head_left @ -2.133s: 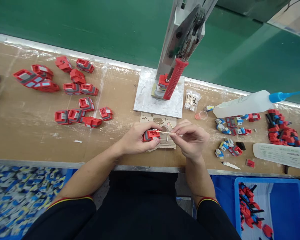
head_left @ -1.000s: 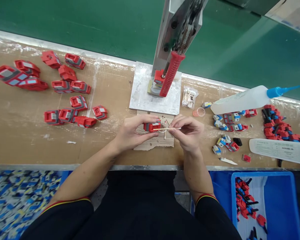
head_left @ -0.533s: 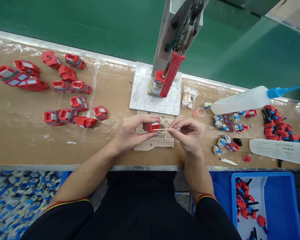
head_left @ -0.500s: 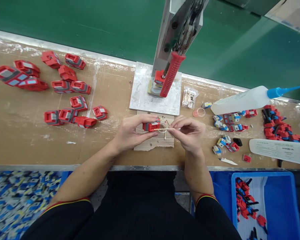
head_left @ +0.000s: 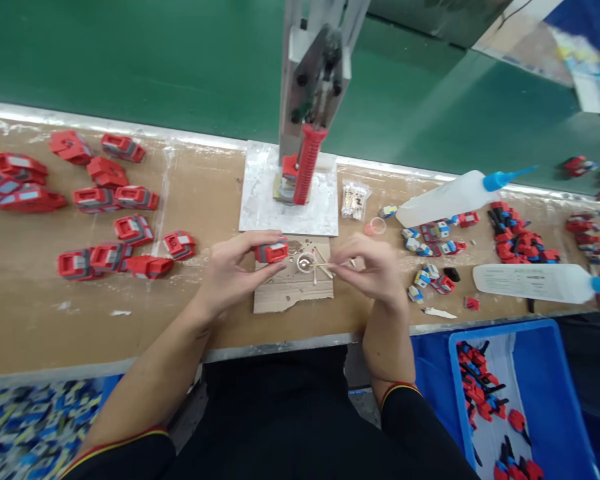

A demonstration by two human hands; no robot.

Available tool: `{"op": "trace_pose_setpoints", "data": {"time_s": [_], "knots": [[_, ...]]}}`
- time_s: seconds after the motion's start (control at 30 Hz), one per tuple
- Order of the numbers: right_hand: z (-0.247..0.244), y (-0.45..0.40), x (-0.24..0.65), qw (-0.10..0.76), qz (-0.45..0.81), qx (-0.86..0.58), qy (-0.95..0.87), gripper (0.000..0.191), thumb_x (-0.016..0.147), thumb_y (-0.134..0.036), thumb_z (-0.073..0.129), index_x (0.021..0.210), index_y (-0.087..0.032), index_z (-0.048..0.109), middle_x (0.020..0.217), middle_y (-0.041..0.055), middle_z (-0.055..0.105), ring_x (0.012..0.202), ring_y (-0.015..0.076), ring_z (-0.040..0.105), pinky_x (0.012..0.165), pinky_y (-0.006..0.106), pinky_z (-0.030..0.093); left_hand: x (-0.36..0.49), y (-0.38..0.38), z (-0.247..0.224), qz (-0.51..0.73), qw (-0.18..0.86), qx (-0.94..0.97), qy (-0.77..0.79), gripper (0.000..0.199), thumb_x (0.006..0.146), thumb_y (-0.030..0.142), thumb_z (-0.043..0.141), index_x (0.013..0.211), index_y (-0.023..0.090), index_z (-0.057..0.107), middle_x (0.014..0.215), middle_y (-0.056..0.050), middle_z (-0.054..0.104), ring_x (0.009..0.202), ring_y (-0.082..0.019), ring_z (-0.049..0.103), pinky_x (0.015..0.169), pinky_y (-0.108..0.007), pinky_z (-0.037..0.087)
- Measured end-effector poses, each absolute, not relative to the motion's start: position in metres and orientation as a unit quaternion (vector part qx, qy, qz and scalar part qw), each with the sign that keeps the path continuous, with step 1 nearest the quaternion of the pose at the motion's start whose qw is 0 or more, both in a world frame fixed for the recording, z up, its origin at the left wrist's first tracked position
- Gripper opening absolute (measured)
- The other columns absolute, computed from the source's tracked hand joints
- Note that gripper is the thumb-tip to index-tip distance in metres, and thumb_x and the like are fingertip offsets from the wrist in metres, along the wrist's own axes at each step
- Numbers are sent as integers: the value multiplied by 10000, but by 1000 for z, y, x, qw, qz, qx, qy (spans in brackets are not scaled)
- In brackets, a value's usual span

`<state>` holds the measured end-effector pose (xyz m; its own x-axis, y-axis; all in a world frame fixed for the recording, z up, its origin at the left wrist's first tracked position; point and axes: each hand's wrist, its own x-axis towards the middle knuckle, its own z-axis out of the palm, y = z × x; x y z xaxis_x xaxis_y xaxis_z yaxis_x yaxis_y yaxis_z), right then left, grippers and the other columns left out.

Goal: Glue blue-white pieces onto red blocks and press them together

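Note:
Between the fingers and thumb of my left hand point(head_left: 230, 268) is a red and grey plastic toy part point(head_left: 273, 251), held just above a piece of cardboard point(head_left: 285, 298). My right hand point(head_left: 370, 267) pinches a cotton swab point(head_left: 322, 265), whose far end reaches over a small round cup point(head_left: 305, 262). This cup stands on the cardboard, and whether the swab tip touches its contents I cannot tell. A few loose swabs lie beside the cup. Behind the cardboard stands a hand press with a red handle point(head_left: 310, 163), with another red part under it.
Red toy parts point(head_left: 134, 230) are spread over the left of the bench. To the right lie a bag of swabs point(head_left: 355, 200), two white squeeze bottles point(head_left: 440, 199), a knife blade point(head_left: 439, 313) and small parts. A blue bin point(head_left: 555, 387) stands below. Another person's arm shows at the right edge.
The swab has come away from the red and grey part, and its end is now over the cup. My hands are farther apart. The whole view has shifted.

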<state>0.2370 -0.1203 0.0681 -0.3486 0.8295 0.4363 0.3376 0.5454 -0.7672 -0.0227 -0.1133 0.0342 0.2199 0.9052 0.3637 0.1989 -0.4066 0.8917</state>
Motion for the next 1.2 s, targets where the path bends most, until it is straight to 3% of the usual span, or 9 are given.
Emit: {"op": "trace_pose_setpoints", "data": {"time_s": [0.13,0.23,0.33,0.5,0.6,0.73,0.83,1.0,1.2], "knots": [[64,-115,240,230,294,-357,-857,96,956,-170,694,968,-256,734,989,28,808,957,188,718,892,369,590,-29,-106,28,517,405,630,413,459,791,300,940,1204,241,748,1155,-39,828,963,-217,815,894,-365,714],[72,-118,267,285,303,-350,-839,196,940,-277,750,1133,-274,718,1171,45,782,1093,196,719,908,362,599,-33,-100,27,554,422,594,402,461,748,229,967,1157,254,755,1176,-6,828,956,-195,813,848,-327,729],[88,-119,309,366,171,-523,-751,198,979,-226,643,1159,-278,710,1166,49,759,971,191,716,787,345,579,-36,-96,26,570,434,569,404,408,776,209,945,1131,271,754,1193,11,825,987,-194,811,867,-346,733],[91,-76,332,28,62,-702,-709,421,929,-42,504,1262,-191,714,1363,157,694,1083,265,696,837,380,522,-36,-93,21,588,484,534,367,365,804,271,927,1117,333,749,958,62,842,832,-168,809,756,-319,725],[81,-42,323,-89,86,-712,-691,356,898,-14,527,1136,-125,768,1212,200,749,1018,271,707,805,362,494,-34,-93,20,579,510,526,358,374,817,333,918,1141,303,733,924,28,836,784,-172,806,735,-307,707],[86,-29,324,-82,75,-718,-687,313,849,6,557,1029,-104,788,1040,199,784,940,267,710,792,362,493,-31,-96,24,559,531,511,379,468,775,413,941,1135,232,704,924,-32,827,804,-195,811,755,-323,695],[105,-48,321,20,62,-695,-716,327,910,-87,579,1176,-158,756,1040,145,792,916,255,711,802,384,528,-28,-99,27,554,552,490,385,540,725,429,969,1127,193,695,935,-67,826,815,-206,819,777,-318,691],[120,-103,266,496,215,-456,-707,191,1017,-343,623,1174,-321,730,1068,40,777,791,178,712,622,335,579,-23,-104,28,535,564,512,365,552,763,437,941,1181,170,698,1031,-121,829,939,-249,831,846,-338,700],[78,-124,187,568,310,-362,-671,213,923,-383,792,1061,-290,659,1127,51,728,912,169,742,674,298,650,-17,-113,29,538,543,542,349,481,850,425,874,1224,178,700,1190,-153,810,1065,-284,817,909,-372,708]]}}
